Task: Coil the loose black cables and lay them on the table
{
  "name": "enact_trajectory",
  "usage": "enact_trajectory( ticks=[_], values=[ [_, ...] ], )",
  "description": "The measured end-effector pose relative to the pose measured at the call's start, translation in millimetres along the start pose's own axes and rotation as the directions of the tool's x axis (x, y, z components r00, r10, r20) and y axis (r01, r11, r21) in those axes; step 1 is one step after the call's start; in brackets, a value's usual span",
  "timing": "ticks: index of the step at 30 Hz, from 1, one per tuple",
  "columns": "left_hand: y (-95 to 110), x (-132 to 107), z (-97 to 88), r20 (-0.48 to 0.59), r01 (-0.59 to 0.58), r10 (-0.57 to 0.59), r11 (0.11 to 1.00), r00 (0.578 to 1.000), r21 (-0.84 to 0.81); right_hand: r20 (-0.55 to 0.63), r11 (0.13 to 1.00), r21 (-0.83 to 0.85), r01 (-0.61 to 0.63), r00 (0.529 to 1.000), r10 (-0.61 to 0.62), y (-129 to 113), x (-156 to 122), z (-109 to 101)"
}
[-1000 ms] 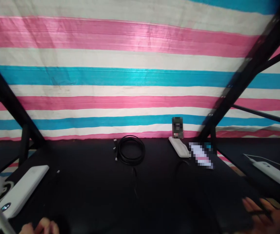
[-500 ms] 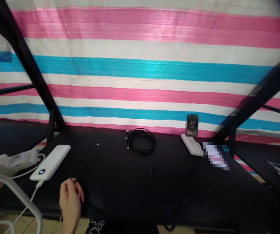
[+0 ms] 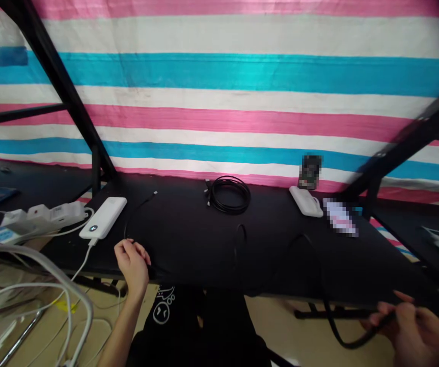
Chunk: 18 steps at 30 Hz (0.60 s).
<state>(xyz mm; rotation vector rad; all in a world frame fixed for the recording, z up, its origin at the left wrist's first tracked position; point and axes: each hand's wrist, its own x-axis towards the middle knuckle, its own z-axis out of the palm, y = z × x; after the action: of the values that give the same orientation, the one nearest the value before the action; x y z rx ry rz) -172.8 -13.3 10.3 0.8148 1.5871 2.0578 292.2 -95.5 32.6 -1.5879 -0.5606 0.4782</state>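
My left hand [image 3: 132,261] rests at the front left of the black table, fingers closed on a thin black cable [image 3: 127,224]. That cable's free end, with a small light plug [image 3: 155,193], lies farther back. At the lower right my right hand [image 3: 414,326], slightly blurred, pinches a thicker-looking black cable [image 3: 351,346], which sags over the front edge and curves back onto the table. Whether both hands hold one and the same cable I cannot tell. Beside my left hand lies a white power bank [image 3: 107,216] with a white cable plugged in.
A coiled black cable [image 3: 227,209] lies at the back middle. A white device [image 3: 304,202] and pixelated items [image 3: 339,218] sit at the back right. On the left is a white power strip [image 3: 61,214] with chargers. Black metal frame bars [image 3: 76,120] flank the table before a striped sheet.
My right hand has come into view at the lower right with the cable. The view has tilted down, so the table sits higher. My left hand keeps its hold.
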Motion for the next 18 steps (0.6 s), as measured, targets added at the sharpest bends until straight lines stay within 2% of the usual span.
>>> enact_trajectory(
  ticks=[2,6,8,10,12,15,18],
  values=[
    [0,1,0.4,-0.008,-0.013,0.013,1.0,1.0,0.01,0.047,0.999,-0.03,-0.02,0.999,0.022,-10,-11,14],
    [2,2,1.8,0.063,0.008,-0.012,0.998,0.998,0.067,0.285,0.998,-0.049,-0.041,0.957,0.054,-7,-29,61],
    [2,2,2.0,0.08,0.017,-0.025,0.995,0.996,0.102,0.424,1.0,-0.021,-0.01,0.905,0.018,2,-39,93],
    [1,3,1.6,0.102,0.02,-0.033,0.991,0.994,0.133,0.551,0.999,0.027,0.035,0.833,-0.043,11,-53,128],
    [0,4,1.2,0.168,0.015,-0.045,0.985,0.985,0.171,0.651,0.997,0.049,0.067,0.755,-0.082,17,-71,162],
    [-5,7,3.2,0.332,-0.032,-0.077,0.951,0.94,0.308,0.706,0.986,0.049,0.157,0.694,-0.145,16,-101,201],
    [-11,5,12.1,0.428,-0.163,-0.051,0.879,0.902,0.449,0.679,0.949,-0.022,0.314,0.702,-0.216,11,-126,225]
  ],
)
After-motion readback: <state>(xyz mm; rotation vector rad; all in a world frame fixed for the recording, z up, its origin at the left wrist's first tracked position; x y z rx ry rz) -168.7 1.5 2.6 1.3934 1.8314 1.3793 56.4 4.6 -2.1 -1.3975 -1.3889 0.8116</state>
